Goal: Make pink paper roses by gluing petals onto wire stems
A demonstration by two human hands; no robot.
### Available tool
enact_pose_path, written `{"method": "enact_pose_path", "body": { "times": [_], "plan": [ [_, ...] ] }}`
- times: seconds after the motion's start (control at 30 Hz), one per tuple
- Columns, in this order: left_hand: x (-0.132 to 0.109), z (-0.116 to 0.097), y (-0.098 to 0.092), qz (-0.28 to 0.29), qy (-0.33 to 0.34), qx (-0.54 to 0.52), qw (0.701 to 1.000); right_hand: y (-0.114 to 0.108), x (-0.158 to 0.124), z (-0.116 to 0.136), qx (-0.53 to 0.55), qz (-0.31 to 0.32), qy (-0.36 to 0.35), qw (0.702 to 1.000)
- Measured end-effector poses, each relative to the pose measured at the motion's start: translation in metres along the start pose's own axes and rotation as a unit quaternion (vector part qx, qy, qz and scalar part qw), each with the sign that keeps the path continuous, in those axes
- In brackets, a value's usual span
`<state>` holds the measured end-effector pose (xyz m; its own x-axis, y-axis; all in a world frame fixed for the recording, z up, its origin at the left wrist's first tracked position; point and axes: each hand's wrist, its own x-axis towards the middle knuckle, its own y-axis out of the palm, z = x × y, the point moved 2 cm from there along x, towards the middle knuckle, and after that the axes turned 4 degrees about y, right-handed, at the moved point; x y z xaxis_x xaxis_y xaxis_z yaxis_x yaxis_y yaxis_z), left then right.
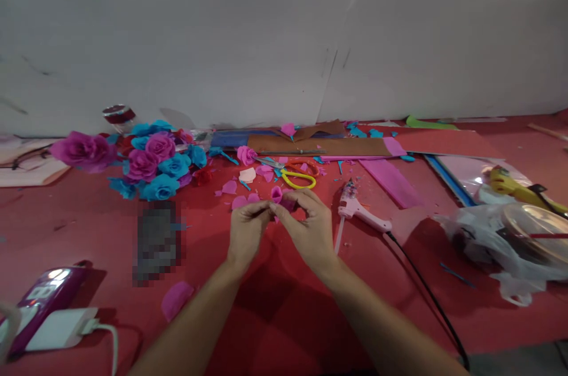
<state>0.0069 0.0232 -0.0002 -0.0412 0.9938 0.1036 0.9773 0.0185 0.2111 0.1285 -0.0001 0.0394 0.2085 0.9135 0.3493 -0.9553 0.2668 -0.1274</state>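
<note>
Over the middle of the red table, my left hand (249, 229) and my right hand (308, 223) meet at the fingertips. Between them is a small rolled pink paper flower (276, 194), pinched by its lower end in my left fingers. My right thumb and fingers are closed on a pink paper petal (289, 201) beside the roll. Cut pink petals (239, 201) lie just beyond my left hand. Farther back are scissors (298, 178) with yellow and red handles. A pink glue gun (357, 207) lies to the right of my right hand.
Finished pink and blue paper flowers (153, 157) stand at the left. Brown crepe paper (310, 146) lies along the white wall (199, 39). A power strip (53, 287) and white charger (62, 329) sit at front left. A plastic bag (483, 240) and the glue gun's black cord (426, 287) are right.
</note>
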Motion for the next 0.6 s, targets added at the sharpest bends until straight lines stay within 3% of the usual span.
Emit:
{"method": "enact_pose_path", "body": {
  "times": [0.13,0.27,0.5,0.6],
  "plan": [
    [0.000,0.004,-0.002,-0.001,0.018,-0.030,0.999,0.000,-0.005,0.000,0.005,-0.021,-0.027,0.999],
    [0.001,0.004,-0.004,-0.007,0.048,-0.029,0.998,0.001,-0.006,-0.003,0.029,-0.001,-0.046,0.999],
    [0.006,-0.004,-0.007,-0.068,0.057,-0.010,0.996,-0.001,0.001,-0.012,0.127,0.030,0.041,0.991],
    [0.009,-0.008,-0.006,-0.067,0.059,-0.050,0.995,0.000,0.004,-0.014,0.155,0.046,0.074,0.984]
  ]
}}
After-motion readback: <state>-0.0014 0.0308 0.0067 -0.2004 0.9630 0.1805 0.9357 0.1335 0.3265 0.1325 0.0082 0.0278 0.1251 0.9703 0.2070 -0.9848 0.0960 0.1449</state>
